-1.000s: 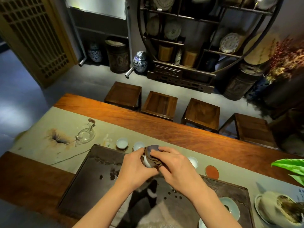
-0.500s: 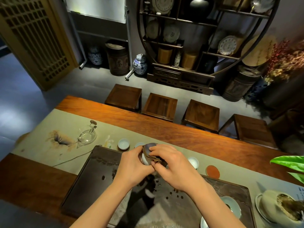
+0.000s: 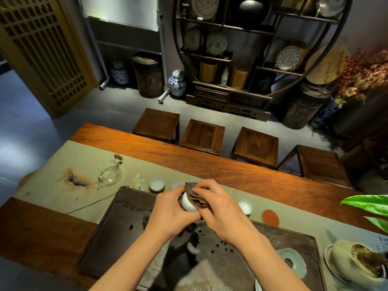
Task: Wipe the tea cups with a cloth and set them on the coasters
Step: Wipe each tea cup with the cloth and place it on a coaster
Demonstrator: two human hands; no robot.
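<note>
Fingers point(image 3: 190, 203) of the left hand point(image 3: 170, 208) grip the tea cup point(image 3: 188, 203); right hand point(image 3: 218, 206) pinches the cloth point(image 3: 194, 191).
Best to turn the cup slowly, keeping cloth pressed against its rim.

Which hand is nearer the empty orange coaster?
Right. The right hand, pinching the cloth, sits just left of the orange coaster; the left hand, gripping the cup, is farther left.

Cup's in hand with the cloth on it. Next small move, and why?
Probably finish the wipe, then set the cup on the empty red coaster. The left hand grips it while the right hand presses the cloth on; that coaster bears nothing.
</note>
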